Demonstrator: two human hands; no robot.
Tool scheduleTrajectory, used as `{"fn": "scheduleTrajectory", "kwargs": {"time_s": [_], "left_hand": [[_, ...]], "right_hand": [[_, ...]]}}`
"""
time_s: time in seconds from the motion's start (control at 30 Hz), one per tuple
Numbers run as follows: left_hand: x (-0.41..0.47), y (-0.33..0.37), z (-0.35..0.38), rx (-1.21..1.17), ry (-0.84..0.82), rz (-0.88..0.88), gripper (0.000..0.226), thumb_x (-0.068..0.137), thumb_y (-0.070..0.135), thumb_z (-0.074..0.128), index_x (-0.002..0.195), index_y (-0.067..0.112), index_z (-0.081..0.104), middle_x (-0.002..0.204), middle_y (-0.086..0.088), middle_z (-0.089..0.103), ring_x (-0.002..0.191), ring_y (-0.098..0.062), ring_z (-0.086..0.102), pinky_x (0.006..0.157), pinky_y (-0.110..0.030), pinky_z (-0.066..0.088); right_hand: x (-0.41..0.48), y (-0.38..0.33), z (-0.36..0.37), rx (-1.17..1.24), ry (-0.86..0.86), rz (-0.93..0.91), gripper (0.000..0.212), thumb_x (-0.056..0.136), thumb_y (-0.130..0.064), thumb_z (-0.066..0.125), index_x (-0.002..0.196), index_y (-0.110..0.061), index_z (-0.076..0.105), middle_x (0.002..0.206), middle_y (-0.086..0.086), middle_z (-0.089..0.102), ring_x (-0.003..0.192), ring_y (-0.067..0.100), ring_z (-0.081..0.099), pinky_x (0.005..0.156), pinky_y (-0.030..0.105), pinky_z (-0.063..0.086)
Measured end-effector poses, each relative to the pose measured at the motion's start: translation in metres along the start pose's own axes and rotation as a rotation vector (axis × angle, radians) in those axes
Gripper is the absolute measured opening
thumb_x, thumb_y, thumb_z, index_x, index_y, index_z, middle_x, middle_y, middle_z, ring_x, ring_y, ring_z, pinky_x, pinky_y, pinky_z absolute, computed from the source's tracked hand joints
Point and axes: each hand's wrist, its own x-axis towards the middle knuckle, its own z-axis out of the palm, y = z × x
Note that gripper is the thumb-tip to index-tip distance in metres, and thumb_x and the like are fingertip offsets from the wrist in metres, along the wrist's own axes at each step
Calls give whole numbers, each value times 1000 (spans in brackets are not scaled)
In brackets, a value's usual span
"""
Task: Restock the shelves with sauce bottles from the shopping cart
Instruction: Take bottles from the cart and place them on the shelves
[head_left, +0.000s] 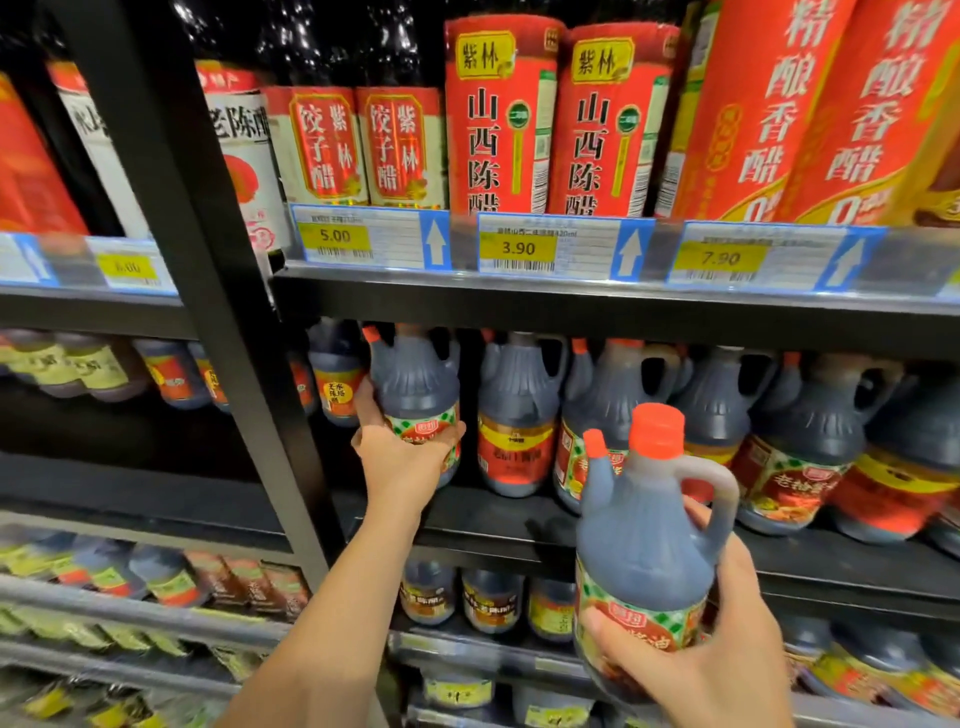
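Note:
My left hand (400, 457) grips a dark sauce jug (415, 384) with a red-and-green label at the left end of the middle shelf (498, 514), fingers wrapped round its lower body. My right hand (727, 654) holds a second dark sauce jug (644, 545) by its base, in front of the shelf at lower right. That jug has an orange cap, a small spout and a side handle, and stands upright in the air. The shopping cart is out of view.
Several similar jugs (795, 431) line the middle shelf to the right. Tall red vinegar bottles (498, 119) stand on the upper shelf above price tags (519, 249). A black upright post (208, 260) divides the shelving. Smaller bottles (488, 597) fill the lower shelves.

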Motion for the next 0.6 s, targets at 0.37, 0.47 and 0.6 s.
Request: {"fn": "scheduleTrajectory", "kwargs": {"time_s": [0.37, 0.47, 0.6], "left_hand": [[46, -5, 26, 177, -58, -32, 111, 62, 13, 91, 151, 18, 25, 150, -11, 37, 134, -28, 43, 111, -44, 40], [49, -3, 27, 161, -70, -16, 106, 64, 13, 90, 150, 19, 28, 146, -6, 47, 131, -24, 49, 110, -40, 41], [52, -7, 30, 141, -74, -48, 101, 66, 16, 90, 149, 22, 31, 137, -2, 56, 121, -20, 56, 99, -29, 43]], "right_hand": [[-15, -10, 16, 31, -40, -38, 105, 37, -57, 87, 130, -57, 38, 125, -34, 55, 113, -10, 54, 88, 32, 48], [-13, -13, 19, 45, -47, -43, 105, 39, -64, 83, 133, -54, 37, 127, -32, 54, 114, -7, 54, 89, 33, 49], [-13, -14, 22, 30, -23, -42, 102, 40, -64, 83, 131, -56, 37, 126, -30, 56, 111, -7, 57, 86, 33, 52]]}}
